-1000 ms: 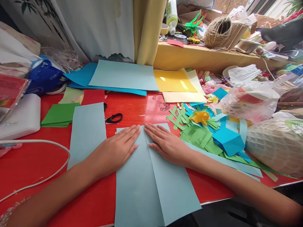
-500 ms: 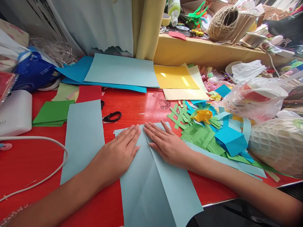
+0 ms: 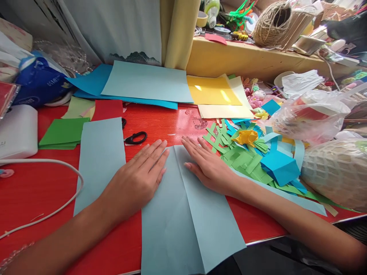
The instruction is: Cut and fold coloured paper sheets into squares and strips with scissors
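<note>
Left hand (image 3: 142,177) and right hand (image 3: 208,168), palms down, fingers extended and gripping nothing, lie over the far part of a pale-blue sheet (image 3: 172,229). The sheet, creased lengthwise between them, rests on the red bench (image 3: 160,118), its near end projecting past the front edge. Beside it, left: a second pale-blue sheet (image 3: 100,164); right: green paper strips (image 3: 241,160). Beyond: a black scissor handle (image 3: 130,140).

Red table (image 3: 160,118) carrying creased blue paper (image 3: 174,217), green sheets (image 3: 63,131), paper scraps (image 3: 241,162)
</note>
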Motion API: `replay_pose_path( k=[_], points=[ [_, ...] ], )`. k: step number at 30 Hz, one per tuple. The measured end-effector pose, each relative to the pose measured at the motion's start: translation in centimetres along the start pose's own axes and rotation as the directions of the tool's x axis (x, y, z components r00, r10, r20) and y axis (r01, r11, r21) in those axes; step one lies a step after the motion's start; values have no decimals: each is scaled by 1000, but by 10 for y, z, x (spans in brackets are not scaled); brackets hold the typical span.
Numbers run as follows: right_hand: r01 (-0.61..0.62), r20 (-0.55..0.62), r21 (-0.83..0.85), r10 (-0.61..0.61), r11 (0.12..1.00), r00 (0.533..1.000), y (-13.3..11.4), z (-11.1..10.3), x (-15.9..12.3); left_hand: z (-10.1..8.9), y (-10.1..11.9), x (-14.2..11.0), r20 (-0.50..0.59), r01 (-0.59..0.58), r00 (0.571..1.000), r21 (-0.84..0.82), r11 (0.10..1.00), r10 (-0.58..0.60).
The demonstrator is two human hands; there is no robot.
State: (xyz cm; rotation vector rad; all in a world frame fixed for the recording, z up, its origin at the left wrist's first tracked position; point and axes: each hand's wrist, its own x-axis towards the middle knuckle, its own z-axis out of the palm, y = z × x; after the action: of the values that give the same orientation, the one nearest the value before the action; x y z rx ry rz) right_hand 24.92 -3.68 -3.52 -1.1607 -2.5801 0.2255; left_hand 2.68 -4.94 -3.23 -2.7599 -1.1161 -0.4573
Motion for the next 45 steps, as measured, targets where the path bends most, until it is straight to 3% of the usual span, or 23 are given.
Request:
replay_pose_path(
  k=[8, 45],
  points=[
    [-10, 114, -83, 20, 997, 993, -7, 8, -4, 7, 3, -7, 187, 27, 982, -120, 992, -4],
    [-41, 122, -128, 57, 991, 991, -11, 8, -3, 12, 22, -10, 190, 87, 977, 45, 995, -94]
  ],
)
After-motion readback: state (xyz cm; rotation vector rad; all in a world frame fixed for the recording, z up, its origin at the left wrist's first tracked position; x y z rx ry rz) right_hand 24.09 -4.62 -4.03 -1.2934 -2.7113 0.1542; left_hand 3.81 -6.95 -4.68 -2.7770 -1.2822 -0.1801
